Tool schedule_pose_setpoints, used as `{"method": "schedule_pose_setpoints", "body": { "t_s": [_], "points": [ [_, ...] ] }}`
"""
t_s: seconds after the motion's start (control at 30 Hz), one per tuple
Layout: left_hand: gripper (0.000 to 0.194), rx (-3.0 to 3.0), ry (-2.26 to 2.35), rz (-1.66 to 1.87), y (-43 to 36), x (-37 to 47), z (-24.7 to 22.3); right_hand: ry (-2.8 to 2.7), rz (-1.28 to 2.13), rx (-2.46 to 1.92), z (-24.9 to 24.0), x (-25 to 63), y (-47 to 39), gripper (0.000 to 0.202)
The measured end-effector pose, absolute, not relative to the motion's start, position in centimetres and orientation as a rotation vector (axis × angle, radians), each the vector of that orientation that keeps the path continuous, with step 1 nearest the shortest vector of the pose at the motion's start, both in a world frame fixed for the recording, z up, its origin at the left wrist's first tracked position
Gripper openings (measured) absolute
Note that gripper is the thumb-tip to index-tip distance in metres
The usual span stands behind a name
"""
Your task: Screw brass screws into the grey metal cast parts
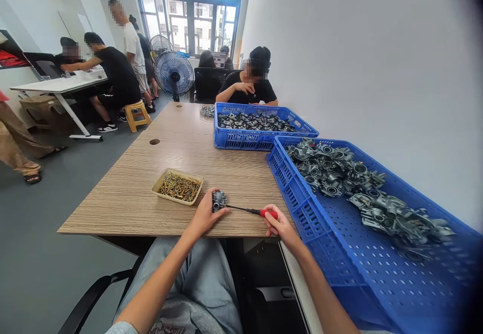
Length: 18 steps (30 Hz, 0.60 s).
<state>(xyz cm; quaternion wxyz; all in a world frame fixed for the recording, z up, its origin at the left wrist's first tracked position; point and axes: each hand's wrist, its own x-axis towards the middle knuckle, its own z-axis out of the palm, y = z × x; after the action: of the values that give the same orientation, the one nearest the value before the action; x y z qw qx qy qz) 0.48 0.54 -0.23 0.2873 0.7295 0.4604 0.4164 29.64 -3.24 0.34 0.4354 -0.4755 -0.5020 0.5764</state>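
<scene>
Near the front edge of the wooden table, my left hand (206, 214) is closed around a small grey metal carburetor (219, 200). My right hand (278, 226) grips the red handle of a screwdriver (268, 214). Its dark shaft runs left, and the tip meets the side of the carburetor; the exact contact spot is too small to make out. Just left of my left hand sits a beige tray (154, 189) holding many small brass-coloured parts (179, 187).
A large blue crate (320, 238) with grey carburetors (335, 165) stands to my right. Behind it is a second blue crate (245, 140) full of metal parts. A person (247, 85) sits at the table's far end. A fan (174, 75) stands beyond the table (128, 188).
</scene>
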Motion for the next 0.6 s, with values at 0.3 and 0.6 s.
{"method": "schedule_pose_setpoints", "body": {
  "t_s": [0.3,0.6],
  "points": [
    [0.063,1.946,1.220,1.119,0.6,0.5,-0.4,-1.330,1.376,-1.222,-1.0,30.1,-2.9,0.040],
    [0.062,1.948,1.218,1.126,0.6,0.5,-0.4,-1.363,1.346,-1.257,-1.6,30.1,-2.7,0.043]
  ]
}}
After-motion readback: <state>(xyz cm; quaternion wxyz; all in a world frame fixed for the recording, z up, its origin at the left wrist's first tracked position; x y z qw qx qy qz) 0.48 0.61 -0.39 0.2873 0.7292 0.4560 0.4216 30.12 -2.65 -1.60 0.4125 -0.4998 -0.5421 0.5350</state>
